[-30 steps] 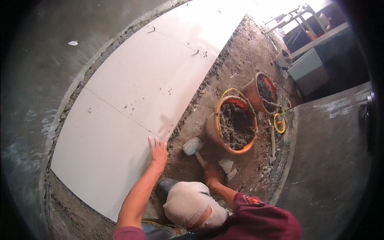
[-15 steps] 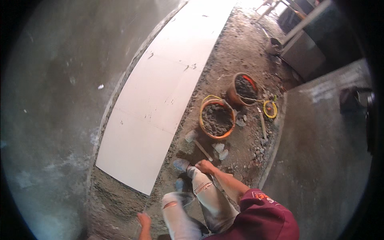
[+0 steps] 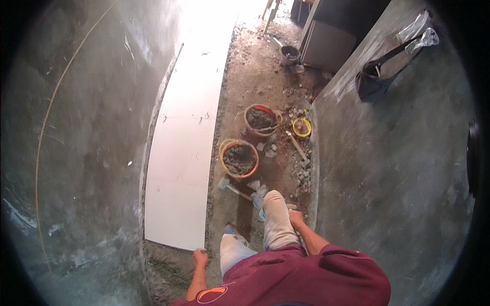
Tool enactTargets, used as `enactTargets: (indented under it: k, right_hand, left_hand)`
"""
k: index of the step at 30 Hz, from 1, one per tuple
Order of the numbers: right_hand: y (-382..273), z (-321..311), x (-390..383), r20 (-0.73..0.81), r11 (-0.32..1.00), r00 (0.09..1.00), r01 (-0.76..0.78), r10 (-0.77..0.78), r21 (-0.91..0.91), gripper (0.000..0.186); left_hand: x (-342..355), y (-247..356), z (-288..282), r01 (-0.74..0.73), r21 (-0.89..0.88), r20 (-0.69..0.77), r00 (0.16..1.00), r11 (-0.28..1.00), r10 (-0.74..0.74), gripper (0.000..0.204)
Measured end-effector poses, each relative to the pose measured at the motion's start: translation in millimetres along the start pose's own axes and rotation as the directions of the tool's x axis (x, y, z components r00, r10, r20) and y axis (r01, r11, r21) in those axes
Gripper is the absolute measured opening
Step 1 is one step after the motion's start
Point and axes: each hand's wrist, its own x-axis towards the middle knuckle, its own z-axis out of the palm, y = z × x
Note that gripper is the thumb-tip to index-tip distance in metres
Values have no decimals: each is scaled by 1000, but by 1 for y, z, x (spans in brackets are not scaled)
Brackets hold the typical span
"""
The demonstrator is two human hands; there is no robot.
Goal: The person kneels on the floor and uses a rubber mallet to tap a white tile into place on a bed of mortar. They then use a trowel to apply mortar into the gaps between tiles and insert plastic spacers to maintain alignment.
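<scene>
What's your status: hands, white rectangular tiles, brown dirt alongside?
Left hand at near right corner of tiles; right hand beside right knee; both grips unclear. Grey-headed mallet, two round orange-rimmed buckets on dirt alongside.

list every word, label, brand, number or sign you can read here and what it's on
No text can be read in this view.
Maroon shirt: orange oval print on its left side, with faint marks beside it, too small and blurred to make out.
White slabs: dark spots and smudges, no lettering that I can make out.
</scene>
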Motion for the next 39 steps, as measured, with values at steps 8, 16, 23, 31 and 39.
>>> enactTargets:
  k: [8,16,23,31,39]
  right_hand:
    - [57,-108,53,-206,900,909,283,-362,-331,35]
    - [104,-330,77,-529,881,718,-267,453,392,38]
    - [114,-361,79,-480,892,753,-358,450,276,37]
    - [125,-361,86,-323,823,757,-532,568,200,40]
    - [90,-368,214,185,591,664,-737,725,330,41]
  left_hand:
    - [19,116,-44,-117,351,149,987,929,68,44]
    - [41,238,-152,-67,641,284,946,764,-156,39]
    - [76,375,-165,-289,691,252,955,663,154,46]
    - [13,406,-58,-98,541,250,967,836,-48,43]
    - [46,477,73,150,189,365,906,970,-212,44]
